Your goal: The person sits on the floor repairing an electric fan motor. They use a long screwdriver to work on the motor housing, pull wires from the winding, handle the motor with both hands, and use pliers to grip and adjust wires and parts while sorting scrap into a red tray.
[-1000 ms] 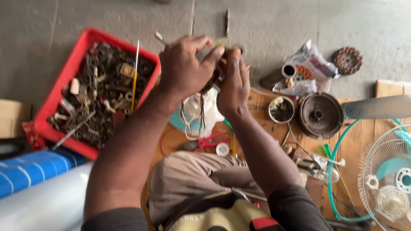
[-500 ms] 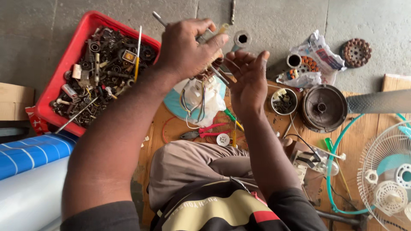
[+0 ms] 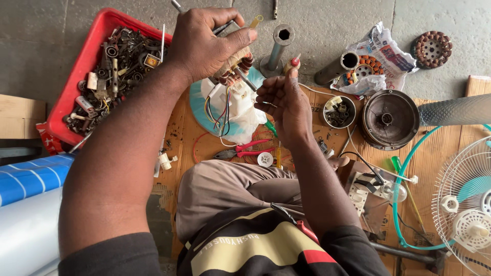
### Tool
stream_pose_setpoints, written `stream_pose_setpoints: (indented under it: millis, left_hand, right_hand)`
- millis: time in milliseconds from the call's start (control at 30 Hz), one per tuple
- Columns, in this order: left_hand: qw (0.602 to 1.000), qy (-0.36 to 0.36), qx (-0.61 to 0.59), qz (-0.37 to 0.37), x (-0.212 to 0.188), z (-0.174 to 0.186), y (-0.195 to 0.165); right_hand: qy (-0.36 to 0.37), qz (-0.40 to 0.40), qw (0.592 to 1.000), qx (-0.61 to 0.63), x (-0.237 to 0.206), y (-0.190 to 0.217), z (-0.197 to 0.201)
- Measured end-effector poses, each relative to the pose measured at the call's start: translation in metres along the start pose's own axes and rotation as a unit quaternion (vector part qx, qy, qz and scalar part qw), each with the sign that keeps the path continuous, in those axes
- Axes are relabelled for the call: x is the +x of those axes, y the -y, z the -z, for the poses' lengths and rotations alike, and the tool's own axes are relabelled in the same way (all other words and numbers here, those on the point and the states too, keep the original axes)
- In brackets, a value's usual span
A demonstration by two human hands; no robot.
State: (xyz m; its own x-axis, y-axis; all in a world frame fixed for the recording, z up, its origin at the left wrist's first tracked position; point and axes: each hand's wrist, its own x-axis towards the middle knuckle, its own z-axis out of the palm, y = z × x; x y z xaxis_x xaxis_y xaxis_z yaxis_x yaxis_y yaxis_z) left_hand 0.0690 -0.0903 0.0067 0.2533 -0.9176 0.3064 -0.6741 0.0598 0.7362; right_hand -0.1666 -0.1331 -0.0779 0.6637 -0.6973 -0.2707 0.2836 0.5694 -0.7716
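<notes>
My left hand (image 3: 207, 43) is raised over the floor and grips a small fan motor with copper windings (image 3: 236, 67); coloured wires (image 3: 221, 110) hang down from it. My right hand (image 3: 282, 99) is just to the right of the motor, fingers curled, pinching a thin wire between thumb and fingertips. Behind the motor lie a turquoise disc (image 3: 202, 110) and a white plastic bag (image 3: 244, 115). My bent knee in grey trousers (image 3: 225, 189) is below both hands.
A red tray (image 3: 76, 97) of metal scrap sits at left. Red-handled pliers (image 3: 244, 150), a metal tube (image 3: 276, 48), a small bowl of screws (image 3: 340, 111), a dark round motor cover (image 3: 389, 118), a stator (image 3: 432, 49) and a white fan grille (image 3: 468, 204) lie around on cardboard.
The view has shifted down a little. My right hand has come off the motor and now sits beside it, fingers curled on a wire. My left hand still holds the motor.
</notes>
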Motion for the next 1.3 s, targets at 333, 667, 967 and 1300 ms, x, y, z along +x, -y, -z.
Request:
stream_pose_setpoints:
  millis: [333, 667, 967, 1300]
  left_hand:
    - [1.0, -0.001, 0.002, 0.02, 0.002, -0.002, 0.007]
    - [0.999, -0.006, -0.004, 0.049, 0.011, -0.011, 0.005]
    - [0.988, 0.057, -0.092, 0.106, 0.016, -0.001, -0.001]
    - [0.953, 0.116, -0.191, 0.207, 0.014, 0.008, -0.01]
  right_hand:
    - [0.01, -0.017, 0.998, -0.065, 0.007, 0.015, -0.015]
    - [0.037, 0.186, 0.889, -0.417, 0.031, 0.034, -0.068]
    - [0.0, 0.273, 0.828, -0.49, 0.037, 0.038, -0.085]
    - [-0.019, 0.0, 0.973, -0.231, 0.047, 0.048, -0.074]
